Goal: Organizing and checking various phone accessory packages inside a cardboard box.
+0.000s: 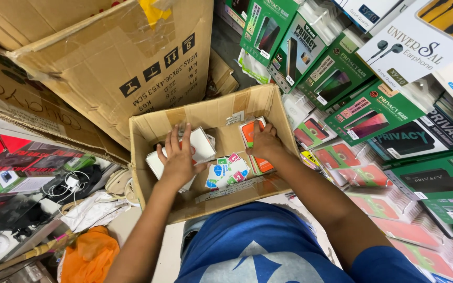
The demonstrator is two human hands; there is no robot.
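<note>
An open cardboard box (205, 114) stands in front of me with small packets inside. My left hand (176, 157) lies with fingers spread on a stack of white flat packets (201, 142) at the box's left side. My right hand (265, 142) grips an orange and white flat packet (249, 130) at the box's right side, above more orange packets (264, 165). Several small colourful sachets (227, 170) lie loose on the box floor between my hands.
A large taped cardboard carton (116, 57) leans at the upper left. Rows of green flat retail boxes (368, 112) fill the right side. White earphone boxes (420, 42) sit at the upper right. Cables, white cloth and an orange bag (87, 254) lie at the lower left.
</note>
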